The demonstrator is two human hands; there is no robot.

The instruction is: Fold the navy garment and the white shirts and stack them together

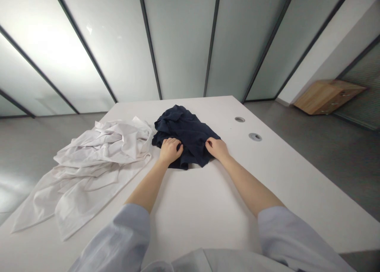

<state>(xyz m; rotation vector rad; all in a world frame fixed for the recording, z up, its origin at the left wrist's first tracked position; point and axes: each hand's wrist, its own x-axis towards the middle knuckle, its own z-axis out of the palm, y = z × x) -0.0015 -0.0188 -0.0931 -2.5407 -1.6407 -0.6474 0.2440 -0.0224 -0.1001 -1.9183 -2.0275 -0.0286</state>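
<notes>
A dark navy cloth garment (190,131) lies crumpled on the white table (204,208) in front of me; its exact kind is hidden by the folds. My left hand (171,150) grips its near left part, fingers curled into the fabric. On the near right side, my right hand (217,148) pinches the edge of the same garment between thumb and fingers. Left of it rests a heap of white garments (103,145), close to the navy cloth, with sleeve-like ends trailing toward me.
Two round metal cable holes, one farther (240,119) and one nearer (255,137), are set in the table's right side. Frosted glass panels (181,42) stand behind the table. A wooden cabinet (328,97) sits on the grey floor at the right.
</notes>
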